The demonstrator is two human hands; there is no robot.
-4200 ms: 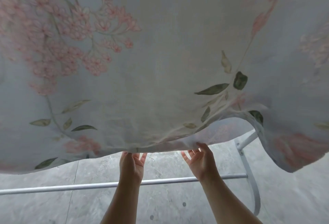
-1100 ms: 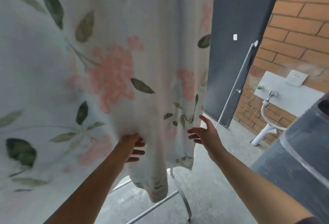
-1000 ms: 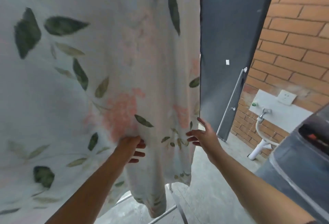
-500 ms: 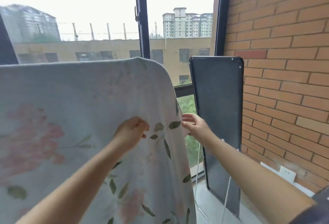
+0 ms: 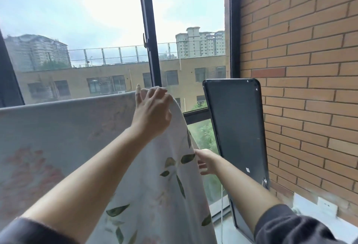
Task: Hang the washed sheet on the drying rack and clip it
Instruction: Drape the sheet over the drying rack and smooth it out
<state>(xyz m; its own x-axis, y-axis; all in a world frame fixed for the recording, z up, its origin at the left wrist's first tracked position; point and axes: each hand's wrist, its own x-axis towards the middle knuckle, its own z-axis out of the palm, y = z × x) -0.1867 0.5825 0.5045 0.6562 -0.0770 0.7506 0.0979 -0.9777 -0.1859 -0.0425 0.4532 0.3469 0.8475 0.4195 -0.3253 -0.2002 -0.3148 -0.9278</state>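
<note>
The washed sheet (image 5: 64, 137), pale with pink flowers and green leaves, hangs over a high bar that it hides completely. Its top edge runs level from the left to a rounded right corner. My left hand (image 5: 152, 111) is up at that corner, fingers curled over the top fold and holding the cloth. My right hand (image 5: 206, 161) is lower, at the sheet's right hanging edge. Its fingertips reach the edge and are partly hidden behind it, so its grip is unclear. No clip is in view.
A tall dark panel (image 5: 235, 137) leans against the brick wall (image 5: 302, 88) just right of the sheet. A white cord (image 5: 222, 205) hangs beside it. Behind the sheet is a large window with a dark frame (image 5: 149, 30). A wall socket (image 5: 326, 207) sits low right.
The view has tilted up from the floor to the window. My left hand has risen from the sheet's face to its top corner. My right hand has dropped lower along the right edge.
</note>
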